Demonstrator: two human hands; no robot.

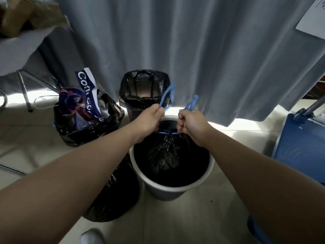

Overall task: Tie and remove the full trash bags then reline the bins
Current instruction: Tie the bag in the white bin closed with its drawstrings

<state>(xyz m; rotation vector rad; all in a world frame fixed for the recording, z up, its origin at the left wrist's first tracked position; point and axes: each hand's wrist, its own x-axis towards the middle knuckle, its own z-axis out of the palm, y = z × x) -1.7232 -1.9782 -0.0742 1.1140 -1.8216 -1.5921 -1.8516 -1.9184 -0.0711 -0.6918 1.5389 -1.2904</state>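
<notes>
1. Here, both bare arms reach forward over a pale round bin (173,188) standing on the tiled floor (219,217) near the middle of the view.
2. The left hand (147,123) is closed in a fist around one end of a blue drawstring (168,95), whose loop sticks up and away above the knuckles.
3. The right hand (191,126) is likewise clenched, fingers curled tight around the drawstring's other end, a blue loop rising just above it.
4. Between the two fists a short stretch of blue cord runs taut across the gathered neck of a black trash bag (167,155).
5. That bag sits inside the pale bin, its plastic pleated and bunched up toward the cord, the body hanging down into the dark interior.
6. Farther away, just beyond the hands, stands a second bin lined with black plastic (144,90); its mouth is open and the liner is folded over the rim.
7. To the far left, an open black bag (84,124) sits on the floor, stuffed with printed paper bags (86,95).
8. Another black bag (116,194) lies on the floor just left of the pale bin, partly hidden by the left forearm.
9. A grey curtain (193,50) hangs behind everything, and a blue cart (302,147) stands at the right.
</notes>
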